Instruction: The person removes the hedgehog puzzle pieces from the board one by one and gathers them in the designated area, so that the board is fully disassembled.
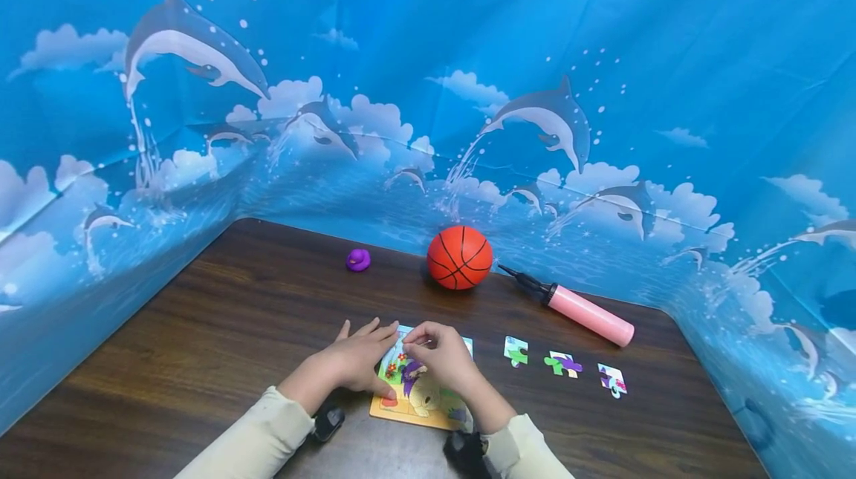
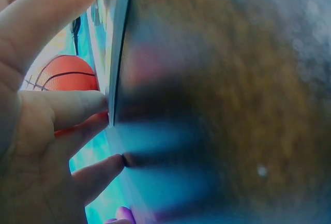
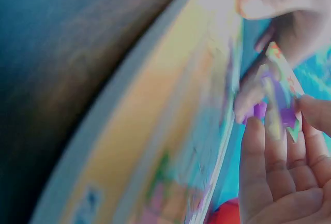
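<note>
Puzzle piece (image 3: 282, 92) seems pinched in the bent-fingered right hand (image 1: 444, 362).

In the head view, a blue backdrop (image 1: 401, 11) printed with dolphins and clouds fills the upper part of the frame; below it, a dark brown table (image 1: 167, 345) spreads across the bottom. A purple duck (image 1: 358, 260) sits left of centre; an orange basketball (image 1: 460, 257) rests just right of centre; a black-tipped pink pump (image 1: 591, 315) lies farther right.
</note>
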{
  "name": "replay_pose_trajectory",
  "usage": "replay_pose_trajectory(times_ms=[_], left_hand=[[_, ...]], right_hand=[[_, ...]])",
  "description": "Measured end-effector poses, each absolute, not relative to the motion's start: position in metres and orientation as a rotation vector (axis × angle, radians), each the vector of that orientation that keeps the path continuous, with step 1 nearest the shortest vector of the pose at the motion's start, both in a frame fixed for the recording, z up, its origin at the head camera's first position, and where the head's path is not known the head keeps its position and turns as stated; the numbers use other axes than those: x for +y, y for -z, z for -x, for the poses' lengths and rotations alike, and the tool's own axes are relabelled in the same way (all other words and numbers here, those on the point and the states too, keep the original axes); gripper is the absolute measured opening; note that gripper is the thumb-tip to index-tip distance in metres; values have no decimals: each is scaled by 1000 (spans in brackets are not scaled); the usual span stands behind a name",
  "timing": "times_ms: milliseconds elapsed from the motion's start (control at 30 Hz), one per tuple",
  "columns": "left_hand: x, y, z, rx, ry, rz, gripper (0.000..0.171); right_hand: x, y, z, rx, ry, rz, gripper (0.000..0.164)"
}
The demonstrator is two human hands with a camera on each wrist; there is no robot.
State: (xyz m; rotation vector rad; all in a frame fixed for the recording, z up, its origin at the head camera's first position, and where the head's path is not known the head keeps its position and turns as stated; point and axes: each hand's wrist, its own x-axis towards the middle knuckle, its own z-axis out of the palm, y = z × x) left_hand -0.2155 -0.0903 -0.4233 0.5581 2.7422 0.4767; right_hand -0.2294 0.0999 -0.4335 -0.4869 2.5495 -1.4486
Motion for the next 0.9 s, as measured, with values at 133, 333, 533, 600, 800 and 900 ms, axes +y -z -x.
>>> replay_pose_trajectory(times_ms=[133, 333, 533, 600, 800, 900], left_hand=[[-89, 425, 217, 2738, -484, -562, 97], [-90, 428, 218, 2735, -499, -559, 98], [-94, 426, 217, 2737, -498, -551, 98], [-95, 425, 217, 2735, -495, -549, 99], [-94, 425, 217, 2725, -499, -547, 98], [-92, 425, 217, 2721, -507, -548, 98]], right_hand=[[126, 432, 231, 2441, 1580, 331, 16], [184, 432, 227, 2482, 1526, 66, 22], [225, 438, 216, 2671, 1366, -28, 13], [230, 440, 214, 2708, 1330, -22, 10], [230, 442, 212, 2814, 1237, -10, 6], [229, 439, 210, 2884, 1113, -31, 7]])
